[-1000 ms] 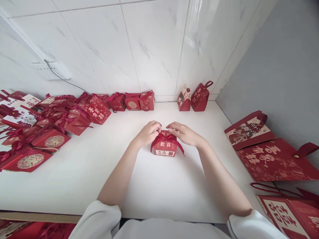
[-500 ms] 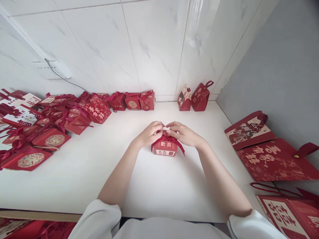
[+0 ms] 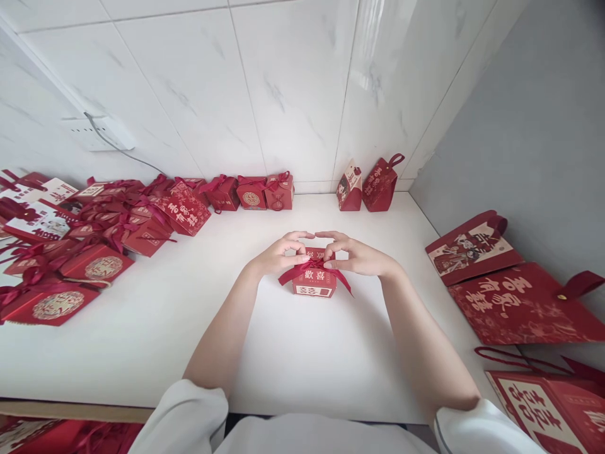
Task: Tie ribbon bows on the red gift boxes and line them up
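Observation:
A small red gift box with cream lettering stands upright on the white table in front of me. A dark red ribbon is tied in a bow on its top, its tails hanging out to both sides. My left hand pinches the ribbon at the left of the knot between thumb and finger. On the opposite side, my right hand pinches the bow's right part in the same way. Both index fingers arch above the box, their tips close together. The ribbon parts between the fingertips are mostly hidden.
A heap of red gift boxes covers the table's left side. Several boxes line the tiled wall, with two triangular ones farther right. Flat red boxes lean by the grey wall. A cable hangs from the socket.
My hands have moved apart sideways from the top of the box, with the fingertips now at the bow's two sides. The ribbon's tails spread a little wider, and the bow shows more.

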Motion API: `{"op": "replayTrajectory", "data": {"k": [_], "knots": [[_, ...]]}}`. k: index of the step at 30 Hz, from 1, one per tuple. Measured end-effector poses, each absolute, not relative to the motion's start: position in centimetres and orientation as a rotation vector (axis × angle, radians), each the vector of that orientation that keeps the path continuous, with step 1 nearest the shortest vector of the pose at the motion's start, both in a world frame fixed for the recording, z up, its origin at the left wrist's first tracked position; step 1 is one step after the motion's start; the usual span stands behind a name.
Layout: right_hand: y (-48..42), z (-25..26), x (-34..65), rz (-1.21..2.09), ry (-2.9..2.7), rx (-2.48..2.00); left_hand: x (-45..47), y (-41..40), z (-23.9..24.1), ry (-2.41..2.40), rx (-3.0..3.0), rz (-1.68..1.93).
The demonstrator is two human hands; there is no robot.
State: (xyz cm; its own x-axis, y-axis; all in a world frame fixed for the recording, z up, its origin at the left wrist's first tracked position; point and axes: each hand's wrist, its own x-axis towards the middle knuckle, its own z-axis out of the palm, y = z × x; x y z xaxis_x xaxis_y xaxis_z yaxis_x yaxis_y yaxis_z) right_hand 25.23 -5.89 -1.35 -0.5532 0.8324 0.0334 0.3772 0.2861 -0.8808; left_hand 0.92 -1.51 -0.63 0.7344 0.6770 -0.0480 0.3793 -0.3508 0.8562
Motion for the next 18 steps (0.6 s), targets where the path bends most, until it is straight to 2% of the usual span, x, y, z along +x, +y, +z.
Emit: {"op": "replayTrajectory", "data": {"k": [7,15,18], "knots": [[-5.42,-2.0,24.55,1.372,-1.906,-1.054,0.78,-1.35,-0.86,0.828,1.918,0.341],[-5.37,-2.07,24.58,1.401,-1.892,-0.93,1.15,-1.57,-0.44,0.711,1.755,0.413],[-5.3,-2.28,24.54,1.402,-1.858,-1.018,1.14,-1.48,-0.65,0.751,1.783,0.359]]}}
